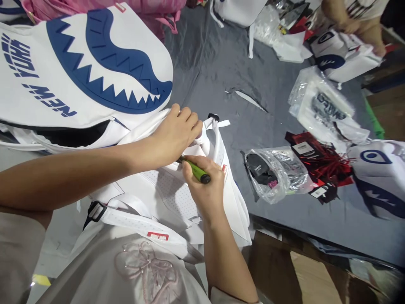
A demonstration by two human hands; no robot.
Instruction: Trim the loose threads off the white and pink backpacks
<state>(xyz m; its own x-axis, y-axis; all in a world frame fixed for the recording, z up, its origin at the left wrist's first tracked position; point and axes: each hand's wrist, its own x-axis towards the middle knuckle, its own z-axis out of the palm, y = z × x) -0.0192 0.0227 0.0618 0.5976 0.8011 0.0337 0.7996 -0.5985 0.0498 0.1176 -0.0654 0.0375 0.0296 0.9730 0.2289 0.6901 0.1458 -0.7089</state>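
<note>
A white backpack lies with its padded back and straps towards me, close against my body. My left hand is closed on a bunched white part near its top; what exactly is under the fingers is partly hidden. Just below it, my right hand grips a slim green tool with a black end. The tool's tip goes in under my left hand, so its kind does not show. A white strap with a black buckle stands up beside my left fingers. Another shoulder strap with a red label lies nearest me.
Beyond my left arm lies a white backpack with a blue shark mouth; a pink bag is behind it. The dark table cover has a tear. Plastic packets, red tinsel and another person's hands are right.
</note>
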